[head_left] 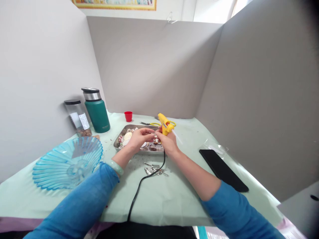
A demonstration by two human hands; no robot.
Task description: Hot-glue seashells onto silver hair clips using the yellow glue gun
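Observation:
My right hand (pixel 168 142) grips a yellow glue gun (pixel 164 124), nozzle pointing left and down, its black cord (pixel 139 186) trailing toward me. My left hand (pixel 140 137) is closed in a pinch on a small piece, probably a shell, held at the nozzle tip; it is too small to name surely. Both hands hover over a metal tray (pixel 119 141) filled with several shells. A green bangle sits on my left wrist.
A blue glass bowl (pixel 67 162) stands at the left. Behind it are a clear jar (pixel 78 118), a green flask (pixel 97 111) and a red cup (pixel 128 116). Yellow-handled scissors (pixel 151 123) lie behind the tray, metal clips (pixel 156 170) before it, a black slab (pixel 223 169) at right.

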